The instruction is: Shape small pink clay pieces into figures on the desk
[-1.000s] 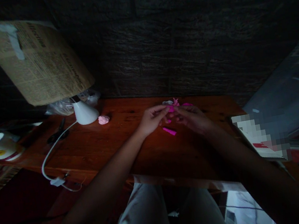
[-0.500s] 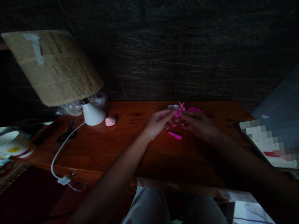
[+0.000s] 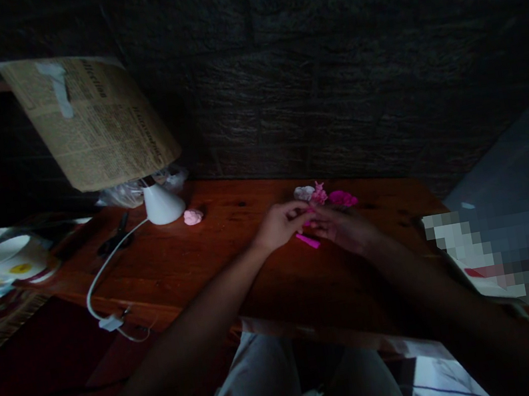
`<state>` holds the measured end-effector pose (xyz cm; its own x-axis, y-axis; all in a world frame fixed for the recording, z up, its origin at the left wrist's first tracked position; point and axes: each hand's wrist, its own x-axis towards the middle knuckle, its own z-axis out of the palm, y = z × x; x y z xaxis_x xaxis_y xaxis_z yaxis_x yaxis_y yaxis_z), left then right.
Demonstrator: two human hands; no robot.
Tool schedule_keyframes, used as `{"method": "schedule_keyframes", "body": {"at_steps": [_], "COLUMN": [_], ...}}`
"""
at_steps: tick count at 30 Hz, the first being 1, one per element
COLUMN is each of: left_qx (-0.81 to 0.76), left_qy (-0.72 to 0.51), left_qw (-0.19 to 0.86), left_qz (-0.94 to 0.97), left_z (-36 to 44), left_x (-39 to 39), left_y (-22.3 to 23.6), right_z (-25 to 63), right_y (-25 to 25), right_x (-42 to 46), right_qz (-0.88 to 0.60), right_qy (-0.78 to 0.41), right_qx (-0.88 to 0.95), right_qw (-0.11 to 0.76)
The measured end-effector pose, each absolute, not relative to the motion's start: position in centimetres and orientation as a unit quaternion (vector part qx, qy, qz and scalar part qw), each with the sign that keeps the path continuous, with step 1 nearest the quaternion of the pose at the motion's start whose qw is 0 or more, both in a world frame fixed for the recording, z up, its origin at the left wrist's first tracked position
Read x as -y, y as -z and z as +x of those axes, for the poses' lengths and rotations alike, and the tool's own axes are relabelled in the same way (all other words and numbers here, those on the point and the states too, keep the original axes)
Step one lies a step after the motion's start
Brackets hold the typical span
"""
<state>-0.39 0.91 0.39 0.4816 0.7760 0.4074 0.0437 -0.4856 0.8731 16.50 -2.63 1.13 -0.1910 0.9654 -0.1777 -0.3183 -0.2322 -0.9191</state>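
Note:
My left hand point(image 3: 279, 225) and my right hand point(image 3: 345, 228) meet over the wooden table, fingers pinched together. Between their fingertips is a small piece of bright pink modelling clay point(image 3: 308, 222), mostly hidden by the fingers. Just below it, a flat pink strip point(image 3: 308, 240) lies on the tabletop. Behind the hands sit a whitish lump point(image 3: 303, 193), a spiky light pink shape point(image 3: 318, 193) and a magenta lump point(image 3: 344, 198). Farther left, a pale pink lump point(image 3: 193, 216) rests beside the lamp base.
A lamp point(image 3: 164, 204) with a newsprint shade stands at the back left, its white cord point(image 3: 104, 269) looping over the front edge. Dark scissors point(image 3: 116, 239) and a white cup point(image 3: 8, 261) lie left of it. A blurred-out pale object point(image 3: 478, 263) is at the right edge.
Both hands have come slightly down and closer together, the right one turning over the pink piece. The magenta and whitish lumps behind show more fully. The view has shifted slightly.

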Motion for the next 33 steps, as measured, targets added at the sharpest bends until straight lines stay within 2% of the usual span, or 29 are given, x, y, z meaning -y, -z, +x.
{"method": "schedule_keyframes", "body": {"at_steps": [6, 9, 18, 26, 33], "left_qx": [-0.276, -0.272, -0.273, -0.264, -0.260], "left_qy": [-0.465, -0.475, -0.442, -0.438, -0.434], "left_qw": [0.258, 0.234, 0.311, 0.392, 0.444], "left_qz": [0.801, 0.804, 0.796, 0.765, 0.740], "left_z": [-0.49, -0.46, -0.59, -0.47, -0.39], "left_x": [-0.42, -0.32, -0.35, -0.45, -0.44], "left_y": [-0.47, -0.46, -0.85, -0.75, -0.69], "right_z": [17.02, 17.12, 17.09, 17.52, 17.34], "right_y": [-1.18, -1.54, -1.62, -1.87, -1.69], "right_x": [2.59, 2.72, 2.59, 2.60, 2.49], "right_qz": [-0.383, -0.385, -0.386, -0.384, -0.376], "right_qy": [-0.721, -0.719, -0.605, -0.595, -0.545], "right_qx": [0.391, 0.402, 0.503, 0.510, 0.524], "right_qw": [0.424, 0.416, 0.482, 0.489, 0.536]}}
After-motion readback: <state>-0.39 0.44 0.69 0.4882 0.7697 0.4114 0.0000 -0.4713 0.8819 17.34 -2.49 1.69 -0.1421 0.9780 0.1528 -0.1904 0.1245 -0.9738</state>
